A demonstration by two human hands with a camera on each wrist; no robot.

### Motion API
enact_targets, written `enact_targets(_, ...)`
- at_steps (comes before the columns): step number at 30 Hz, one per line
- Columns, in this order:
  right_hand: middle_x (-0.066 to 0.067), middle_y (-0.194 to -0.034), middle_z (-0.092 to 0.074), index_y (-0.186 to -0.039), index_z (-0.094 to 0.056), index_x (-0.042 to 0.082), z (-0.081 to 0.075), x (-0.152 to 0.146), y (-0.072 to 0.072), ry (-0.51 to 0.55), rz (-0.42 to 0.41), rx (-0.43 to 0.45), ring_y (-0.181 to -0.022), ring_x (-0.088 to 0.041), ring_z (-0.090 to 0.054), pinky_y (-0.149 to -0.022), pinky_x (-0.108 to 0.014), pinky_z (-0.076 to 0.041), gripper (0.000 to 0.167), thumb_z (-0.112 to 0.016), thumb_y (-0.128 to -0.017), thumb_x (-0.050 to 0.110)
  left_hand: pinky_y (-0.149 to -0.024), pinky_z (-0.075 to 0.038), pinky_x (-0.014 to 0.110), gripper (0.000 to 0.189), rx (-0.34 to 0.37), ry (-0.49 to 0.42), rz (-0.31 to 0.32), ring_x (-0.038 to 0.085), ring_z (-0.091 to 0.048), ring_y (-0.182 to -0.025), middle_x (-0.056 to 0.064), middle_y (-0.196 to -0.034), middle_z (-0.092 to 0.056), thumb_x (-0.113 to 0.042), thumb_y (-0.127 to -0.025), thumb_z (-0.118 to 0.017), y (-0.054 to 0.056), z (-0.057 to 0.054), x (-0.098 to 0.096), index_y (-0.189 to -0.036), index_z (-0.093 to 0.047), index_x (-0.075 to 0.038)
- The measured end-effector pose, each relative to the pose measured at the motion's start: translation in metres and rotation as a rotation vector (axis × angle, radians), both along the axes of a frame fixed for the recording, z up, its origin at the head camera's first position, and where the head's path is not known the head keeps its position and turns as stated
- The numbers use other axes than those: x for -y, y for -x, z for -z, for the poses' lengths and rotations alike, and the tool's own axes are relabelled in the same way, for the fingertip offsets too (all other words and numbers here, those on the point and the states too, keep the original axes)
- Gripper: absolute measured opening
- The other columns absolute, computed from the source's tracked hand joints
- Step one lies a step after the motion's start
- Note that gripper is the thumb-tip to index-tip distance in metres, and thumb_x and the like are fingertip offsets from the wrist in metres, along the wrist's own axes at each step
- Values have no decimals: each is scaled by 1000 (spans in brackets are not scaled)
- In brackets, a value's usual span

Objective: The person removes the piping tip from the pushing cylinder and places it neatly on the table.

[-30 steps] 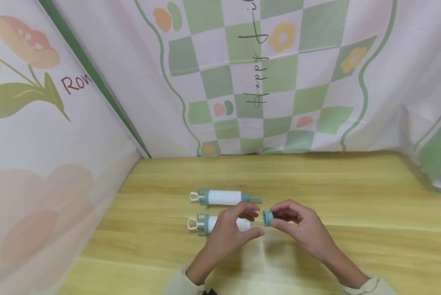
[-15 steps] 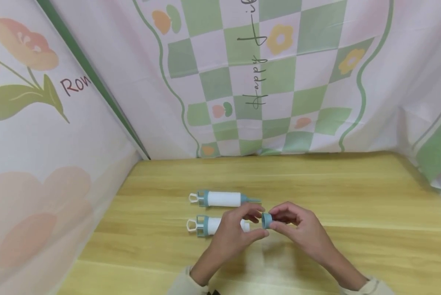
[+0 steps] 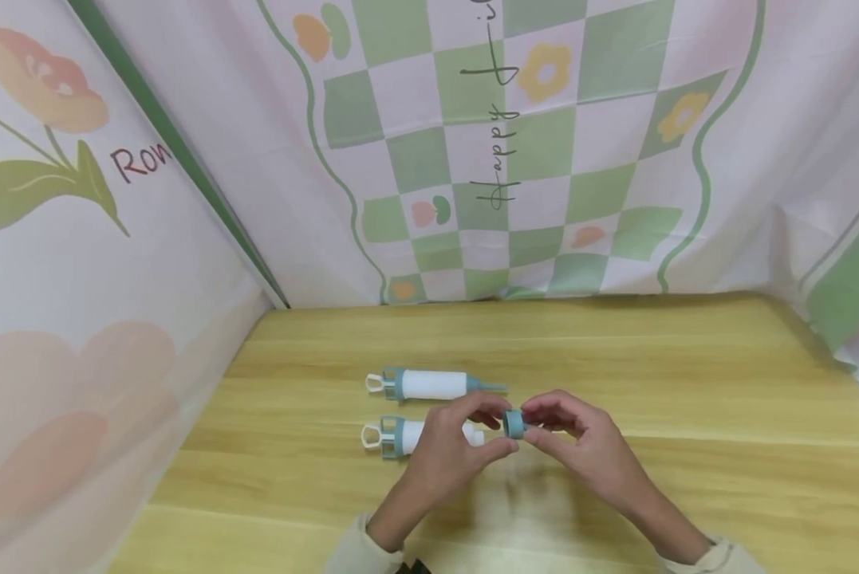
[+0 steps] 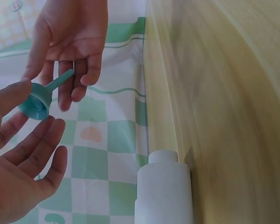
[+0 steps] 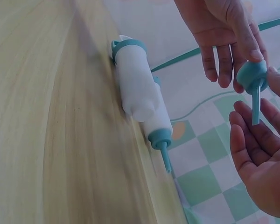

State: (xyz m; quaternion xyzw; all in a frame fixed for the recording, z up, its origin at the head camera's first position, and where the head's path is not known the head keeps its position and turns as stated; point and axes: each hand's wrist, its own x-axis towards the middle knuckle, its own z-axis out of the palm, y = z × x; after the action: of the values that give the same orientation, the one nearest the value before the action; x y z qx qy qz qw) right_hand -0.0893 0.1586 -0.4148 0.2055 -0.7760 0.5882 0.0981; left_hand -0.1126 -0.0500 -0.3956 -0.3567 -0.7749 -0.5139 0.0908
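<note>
Between my two hands is a teal nozzle cap (image 3: 514,425), a wide round collar with a thin spout. My left hand (image 3: 449,442) pinches the collar with thumb and fingertips. From the other side, my right hand (image 3: 583,434) pinches it near the spout end, its lower fingers spread loosely in the right wrist view. Below and behind the left hand lies a white bottle (image 4: 164,193) with a bare neck and a teal frame with a pull ring at its other end; the hand partly covers it in the head view. The cap (image 5: 252,77) is off the bottle, spout downward in the right wrist view.
A second white bottle (image 3: 435,385), with its teal nozzle on, lies parallel behind the first. Both rest on the wood-grain table (image 3: 687,375). Printed curtains (image 3: 544,159) hang along the table's back and left sides.
The nozzle cap has shifted slightly left in the right hand. The left hand's fingertips, apart from it earlier, have come onto its collar. Both bottles stay in place.
</note>
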Motion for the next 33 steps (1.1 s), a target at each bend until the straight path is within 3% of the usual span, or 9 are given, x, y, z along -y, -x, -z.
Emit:
enact_targets(9, -5, -104, -69, -115, -63, 1, 6, -8, -3, 0, 24, 7, -92, -14, -64, -80, -23, -53, 23, -69, -92, -1, -84, -55, 27, 38, 30, -19, -37, 14, -67, -90, 2, -104, -71, -3, -77, -85, 1, 0, 2, -110, -67, -5)
enact_targets(16, -11, -99, -68, -112, -63, -2, 6, -10, -4, 95, -11, 111, -88, -15, -65, -76, -26, -56, 18, -66, -94, -2, -85, -55, 35, 37, 51, -13, -36, 11, -65, -93, -1, -104, -71, -5, -79, -85, 1, -3, 3, -111, -67, -6)
enact_targets(21, -11, -95, -68, -106, -66, -2, 3, -11, -4, 108, -4, 134, -84, -18, -65, -74, -26, -57, 13, -68, -93, 0, -84, -55, 34, 38, 52, -12, -45, 10, -65, -92, -1, -103, -71, -5, -78, -85, 1, -2, 5, -112, -68, -5)
enact_targets(25, -11, -92, -68, -101, -66, -1, 1, -11, -3, 106, 2, 137, -82, -16, -66, -74, -26, -56, 8, -67, -94, 0, -82, -55, 29, 40, 59, -3, -59, 14, -68, -89, 0, -100, -72, -6, -78, -86, 0, -1, 8, -114, -69, -8)
enact_targets(33, -11, -89, -69, -97, -67, -1, -1, -5, 0, 115, -6, 103, -79, -14, -67, -72, -26, -57, 5, -68, -93, -2, -81, -57, 36, 37, 79, -25, -63, 17, -69, -86, 3, -97, -73, -7, -78, -86, -1, -1, 11, -111, -70, -4)
